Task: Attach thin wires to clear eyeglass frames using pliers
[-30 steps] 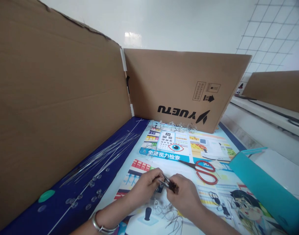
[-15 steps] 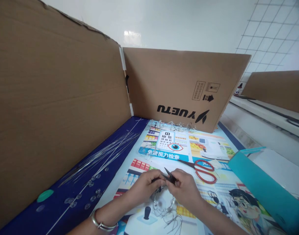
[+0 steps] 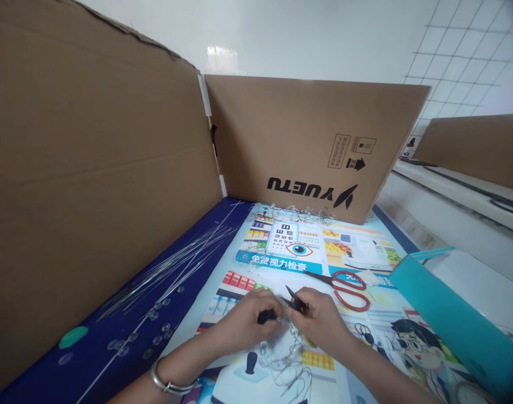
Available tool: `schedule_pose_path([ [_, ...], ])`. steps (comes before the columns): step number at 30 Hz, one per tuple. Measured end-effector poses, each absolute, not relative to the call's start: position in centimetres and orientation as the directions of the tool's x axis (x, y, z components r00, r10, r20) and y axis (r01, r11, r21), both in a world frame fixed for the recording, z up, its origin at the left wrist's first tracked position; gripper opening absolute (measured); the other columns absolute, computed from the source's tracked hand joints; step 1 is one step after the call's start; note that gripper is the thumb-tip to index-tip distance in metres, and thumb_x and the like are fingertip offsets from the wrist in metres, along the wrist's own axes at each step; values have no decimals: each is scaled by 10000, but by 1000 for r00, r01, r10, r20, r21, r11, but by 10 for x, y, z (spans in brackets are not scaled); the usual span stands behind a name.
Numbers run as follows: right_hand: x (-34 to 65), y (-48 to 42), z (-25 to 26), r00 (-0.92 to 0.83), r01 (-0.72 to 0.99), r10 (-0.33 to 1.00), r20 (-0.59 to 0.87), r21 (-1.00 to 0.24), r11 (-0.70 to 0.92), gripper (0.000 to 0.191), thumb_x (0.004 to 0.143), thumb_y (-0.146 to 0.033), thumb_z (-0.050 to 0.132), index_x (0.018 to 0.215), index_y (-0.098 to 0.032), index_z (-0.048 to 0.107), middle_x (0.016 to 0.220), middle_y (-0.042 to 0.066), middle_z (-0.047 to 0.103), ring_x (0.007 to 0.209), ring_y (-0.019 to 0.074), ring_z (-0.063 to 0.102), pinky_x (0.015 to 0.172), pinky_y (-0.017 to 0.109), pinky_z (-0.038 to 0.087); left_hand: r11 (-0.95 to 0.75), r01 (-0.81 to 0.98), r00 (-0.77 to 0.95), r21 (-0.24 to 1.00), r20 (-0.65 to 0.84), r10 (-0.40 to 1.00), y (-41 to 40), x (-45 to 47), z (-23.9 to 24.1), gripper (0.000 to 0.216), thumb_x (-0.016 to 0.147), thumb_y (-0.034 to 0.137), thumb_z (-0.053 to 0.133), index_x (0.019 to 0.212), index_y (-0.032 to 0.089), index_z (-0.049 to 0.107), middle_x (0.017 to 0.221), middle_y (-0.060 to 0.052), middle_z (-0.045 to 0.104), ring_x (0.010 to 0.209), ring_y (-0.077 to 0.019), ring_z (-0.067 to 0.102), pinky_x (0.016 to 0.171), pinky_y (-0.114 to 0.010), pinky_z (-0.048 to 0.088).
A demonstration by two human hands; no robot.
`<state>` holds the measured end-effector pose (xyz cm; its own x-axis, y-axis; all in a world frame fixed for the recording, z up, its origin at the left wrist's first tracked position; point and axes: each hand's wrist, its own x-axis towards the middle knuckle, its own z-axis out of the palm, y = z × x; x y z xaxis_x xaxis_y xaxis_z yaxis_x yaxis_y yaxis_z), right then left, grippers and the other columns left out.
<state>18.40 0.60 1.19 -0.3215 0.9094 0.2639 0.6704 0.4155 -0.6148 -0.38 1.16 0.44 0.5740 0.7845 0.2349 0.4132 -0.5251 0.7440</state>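
Observation:
My right hand (image 3: 319, 317) is closed around small dark pliers (image 3: 297, 303), whose pointed jaws are apart and aimed left towards my other hand. Opposite it, my left hand (image 3: 254, 317) has its fingers pinched together at the top of a beaded wire (image 3: 287, 356). Clear beads and loose wire ends of this strand hang in a loop below both hands, over the printed sheet (image 3: 277, 289). A dark patch shows between the left fingers; what it is I cannot make out. Just beyond my right hand lie red-handled scissors (image 3: 351, 289), blades pointing left.
Long thin wires (image 3: 167, 269) lie on the blue surface at left, with several clear beads (image 3: 157, 340) and a green oval piece (image 3: 73, 337) nearby. Cardboard panels (image 3: 306, 134) stand behind and to the left. A teal box (image 3: 453, 314) sits at right. Beaded pieces (image 3: 302, 214) line the back.
My hands have moved slightly apart, and the left fingers have drawn away from the plier jaws. The jaws now show wider apart. The view has shifted slightly.

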Motion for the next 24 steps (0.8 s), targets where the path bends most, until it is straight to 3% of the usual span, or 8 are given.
schedule_pose_path([
  [7, 188, 7, 16, -368, 678, 880, 299, -561, 474, 182, 724, -189, 563, 591, -194, 440, 602, -35, 454, 586, 110, 414, 533, 219, 284, -466, 449, 549, 762, 176, 817, 9, -5, 3, 189, 688, 29, 489, 765, 165, 595, 744, 14, 557, 658, -114, 508, 596, -204, 374],
  [24, 185, 8, 9, -438, 716, 821, 367, -410, 566, 159, 694, -169, 574, 597, -191, 450, 606, -27, 471, 617, 124, 424, 586, 246, 276, -491, 442, 568, 751, 190, 801, 7, -4, 3, 225, 687, 43, 481, 828, 163, 609, 744, -2, 571, 643, -120, 499, 576, -221, 374],
])
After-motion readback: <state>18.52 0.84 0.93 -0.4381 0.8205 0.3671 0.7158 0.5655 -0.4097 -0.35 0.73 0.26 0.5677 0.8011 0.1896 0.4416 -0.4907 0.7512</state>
